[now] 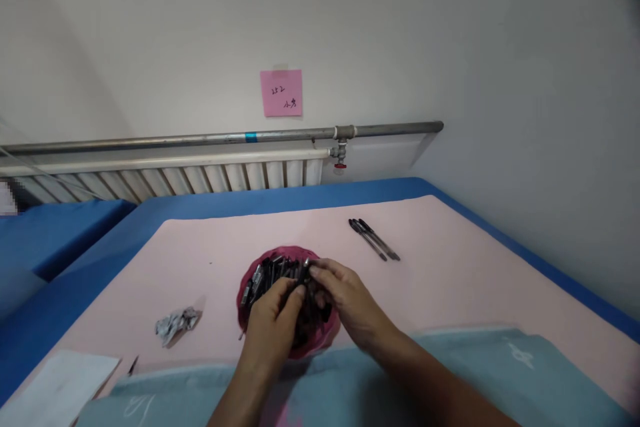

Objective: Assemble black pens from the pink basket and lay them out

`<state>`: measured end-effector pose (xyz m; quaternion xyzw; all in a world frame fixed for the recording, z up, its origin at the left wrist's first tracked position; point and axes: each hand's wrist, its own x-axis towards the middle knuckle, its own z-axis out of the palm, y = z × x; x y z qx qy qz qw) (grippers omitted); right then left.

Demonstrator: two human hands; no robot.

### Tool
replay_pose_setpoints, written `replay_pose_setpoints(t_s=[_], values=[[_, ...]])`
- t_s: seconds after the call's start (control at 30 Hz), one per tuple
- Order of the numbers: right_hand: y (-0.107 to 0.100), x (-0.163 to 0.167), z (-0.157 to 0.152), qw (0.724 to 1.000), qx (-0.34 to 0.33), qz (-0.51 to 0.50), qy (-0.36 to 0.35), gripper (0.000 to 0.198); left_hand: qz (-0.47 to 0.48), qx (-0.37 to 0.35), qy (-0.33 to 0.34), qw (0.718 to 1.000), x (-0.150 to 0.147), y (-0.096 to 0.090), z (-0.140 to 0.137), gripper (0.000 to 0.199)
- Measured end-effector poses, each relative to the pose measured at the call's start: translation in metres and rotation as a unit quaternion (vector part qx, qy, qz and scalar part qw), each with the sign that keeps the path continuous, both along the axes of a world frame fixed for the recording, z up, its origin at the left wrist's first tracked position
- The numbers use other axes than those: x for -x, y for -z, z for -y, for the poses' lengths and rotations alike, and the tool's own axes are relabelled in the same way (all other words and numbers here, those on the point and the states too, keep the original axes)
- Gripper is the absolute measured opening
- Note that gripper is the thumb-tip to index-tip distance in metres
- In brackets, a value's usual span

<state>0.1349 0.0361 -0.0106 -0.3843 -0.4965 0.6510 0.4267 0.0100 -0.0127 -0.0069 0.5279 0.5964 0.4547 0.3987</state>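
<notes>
A round magenta basket [243, 275] stands on the pink sheet, filled with dark pen parts [267, 277] that look like black caps. Over its right half my two hands meet, fingertips close together. My left hand [274, 320] is closed, thumb and forefinger pinching what seems to be a black pen cap [303, 273]. From the other side my right hand [347, 293] is closed on the same small piece, which has a shiny upper end. Fingers hide most of it, and both hands cover part of the basket's contents.
Several capped pens [374, 239] lie at the back right. Crumpled paper [177, 325] sits left of the basket, a white sheet [63, 383] at the front left. Teal cloth [480, 367] covers the near edge. Behind the blue table edge [295, 198] are a radiator [200, 177] and pipe.
</notes>
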Motion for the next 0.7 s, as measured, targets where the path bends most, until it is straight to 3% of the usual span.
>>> replay_pose_setpoints(t_s=[0.13, 0.3, 0.53, 0.7], values=[[-0.003, 0.0, 0.003, 0.997, -0.053, 0.054, 0.012, 0.01, 0.126, 0.043, -0.007, 0.991, 0.002, 0.001, -0.002, 0.025], [-0.005, -0.019, -0.013, 0.981, -0.136, 0.109, 0.082, 0.01, 0.216, 0.047, -0.088, 0.971, 0.015, -0.002, -0.004, 0.034], [0.005, -0.028, -0.021, 0.918, -0.273, 0.281, 0.062, 0.01, 0.194, 0.019, -0.189, 0.962, 0.043, -0.009, -0.009, 0.031], [0.01, -0.026, -0.021, 0.894, -0.308, 0.32, 0.064, 0.011, 0.119, 0.037, -0.219, 0.968, 0.066, -0.011, -0.01, 0.03]])
